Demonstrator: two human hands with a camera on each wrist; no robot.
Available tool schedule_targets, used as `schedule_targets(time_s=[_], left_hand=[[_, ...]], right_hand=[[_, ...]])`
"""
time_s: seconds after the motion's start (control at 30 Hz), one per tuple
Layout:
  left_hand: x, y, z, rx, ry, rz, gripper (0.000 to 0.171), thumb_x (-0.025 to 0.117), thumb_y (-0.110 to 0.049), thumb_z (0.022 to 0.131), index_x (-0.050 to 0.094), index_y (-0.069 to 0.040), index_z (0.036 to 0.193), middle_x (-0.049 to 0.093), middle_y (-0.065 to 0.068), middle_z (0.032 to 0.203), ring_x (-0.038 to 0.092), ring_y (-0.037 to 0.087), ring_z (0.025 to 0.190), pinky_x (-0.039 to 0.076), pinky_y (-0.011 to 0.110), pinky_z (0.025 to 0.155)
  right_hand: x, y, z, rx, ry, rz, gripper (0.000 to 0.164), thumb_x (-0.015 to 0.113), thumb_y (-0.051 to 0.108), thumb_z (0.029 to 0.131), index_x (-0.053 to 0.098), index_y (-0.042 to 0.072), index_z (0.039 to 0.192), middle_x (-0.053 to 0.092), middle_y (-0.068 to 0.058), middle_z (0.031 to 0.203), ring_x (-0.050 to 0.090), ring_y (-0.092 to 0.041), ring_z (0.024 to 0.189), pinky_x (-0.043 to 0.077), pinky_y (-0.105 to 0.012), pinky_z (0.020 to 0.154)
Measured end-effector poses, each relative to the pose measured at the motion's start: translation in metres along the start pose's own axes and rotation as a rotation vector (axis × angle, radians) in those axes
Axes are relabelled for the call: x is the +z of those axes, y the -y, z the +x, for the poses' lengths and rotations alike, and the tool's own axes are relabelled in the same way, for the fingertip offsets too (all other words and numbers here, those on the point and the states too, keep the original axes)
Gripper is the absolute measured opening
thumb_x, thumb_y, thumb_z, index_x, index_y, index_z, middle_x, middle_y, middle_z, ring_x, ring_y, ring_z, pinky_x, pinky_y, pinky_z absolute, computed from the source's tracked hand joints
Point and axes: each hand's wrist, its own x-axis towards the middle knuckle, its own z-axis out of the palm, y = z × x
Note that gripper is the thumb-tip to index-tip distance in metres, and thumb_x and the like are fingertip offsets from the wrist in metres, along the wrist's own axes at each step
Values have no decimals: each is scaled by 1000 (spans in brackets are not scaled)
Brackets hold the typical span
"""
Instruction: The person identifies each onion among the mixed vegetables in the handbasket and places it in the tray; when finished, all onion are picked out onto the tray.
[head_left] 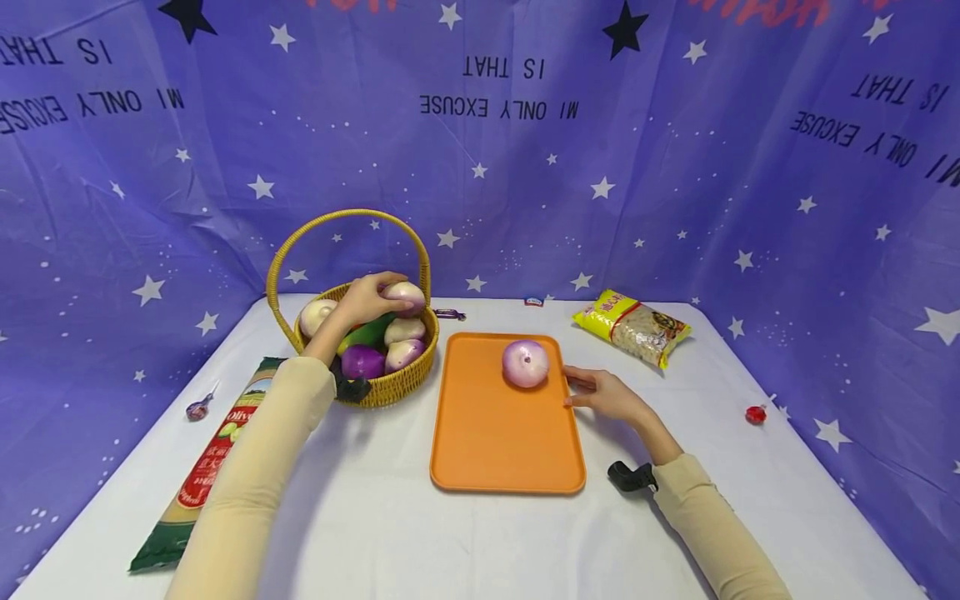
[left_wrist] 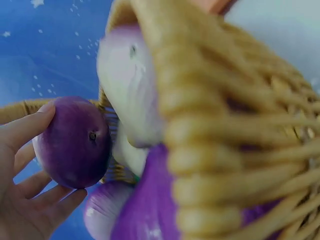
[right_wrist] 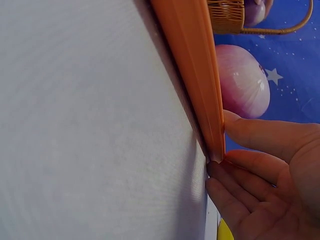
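In the head view, my left hand point(head_left: 369, 298) is over the wicker basket point(head_left: 393, 387). It holds a purple-and-white onion point(head_left: 406, 298) between thumb and fingers, at the far right of the basket's rim. In the left wrist view the held onion point(left_wrist: 75, 145) looks dark purple, next to a paler onion point(left_wrist: 127, 75). My right hand point(head_left: 607, 394) grips the right edge of the orange tray point(head_left: 502, 450). In the right wrist view its thumb and fingertips meet at the tray's rim point(right_wrist: 200, 75). Another purple onion point(head_left: 525, 364) sits on the tray's far right part.
The basket also holds more onions, a purple vegetable point(head_left: 363, 362) and a green one point(head_left: 375, 332). A long green-and-red pasta bag point(head_left: 213, 454) lies at left. A yellow bag point(head_left: 633, 327) is at back right. Several candies lie about, including a red one point(head_left: 755, 414).
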Motion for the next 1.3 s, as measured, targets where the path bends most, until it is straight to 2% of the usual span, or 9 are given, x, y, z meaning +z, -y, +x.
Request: schedule_targets(time_s=[0.2,0.4,0.7,0.87,1.07,1.17,1.3], left_hand=[[-1,-12,-7,28,-55,-49,59,77,-31,84,57,-6,134,58,14,131,53,30,118,41,43,99],[0,-33,-16,31,-71,-97,62,77,-33,83,55,-9,136,59,10,129,56,26,111,43,42,95],[14,-68,-28,69,-99,-201,64,77,-33,83,52,-12,138,58,7,132,57,22,114,46,38,97],[26,-87,-32,107,-135,-211,65,78,-31,82,53,-11,138,60,9,128,62,23,104,51,38,87],[49,-99,-33,146,-176,-138,64,80,-29,80,55,-7,135,61,11,126,59,22,97,51,36,81],[61,-102,-33,154,-150,-110,64,80,-26,80,55,-6,135,61,13,126,59,26,100,50,39,84],[77,-101,-29,163,-107,-89,64,80,-24,80,55,-3,135,60,15,127,56,28,114,45,39,97]], right_hand=[[0,1,0,20,-6,3,65,71,9,87,40,-8,141,42,-23,143,44,-38,129,35,-45,106],[0,1,0,23,-5,5,64,71,9,87,40,-8,141,42,-23,143,44,-37,129,35,-45,106],[0,2,0,19,-2,-16,64,71,9,87,40,-9,141,42,-24,143,44,-38,129,35,-46,106],[1,4,-2,10,-6,-14,63,69,5,88,39,-11,140,40,-27,143,42,-41,129,34,-48,107],[2,8,-2,10,-7,13,62,66,-3,87,35,-17,139,37,-33,141,39,-48,128,30,-55,107],[2,6,-1,10,-4,14,62,66,-2,88,35,-16,139,37,-32,142,39,-47,128,31,-54,106],[1,2,-1,15,-9,-1,63,69,4,88,38,-12,141,40,-28,142,43,-42,128,34,-48,106]])
